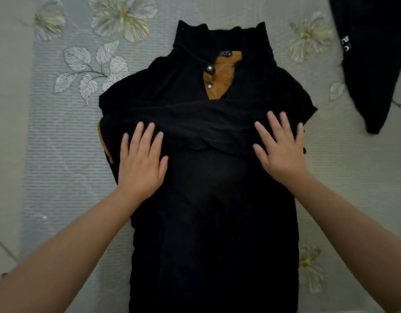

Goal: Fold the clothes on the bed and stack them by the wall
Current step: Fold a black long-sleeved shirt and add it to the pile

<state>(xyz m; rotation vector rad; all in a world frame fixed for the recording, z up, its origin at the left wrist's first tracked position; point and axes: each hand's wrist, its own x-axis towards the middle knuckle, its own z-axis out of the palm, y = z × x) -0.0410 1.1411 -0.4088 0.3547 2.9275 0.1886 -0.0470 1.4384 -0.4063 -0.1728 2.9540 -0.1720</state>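
While one black jacket lies collar-up mid-bed, sleeves crossed over its chest, we press our left hand and right hand flat on it, fingers spread, gripping nothing. We count two snaps on the tan lining. A second black garment sits top right, cut off by the frame edge, its white lettering unreadable. Beneath: a grey floral bedspread.
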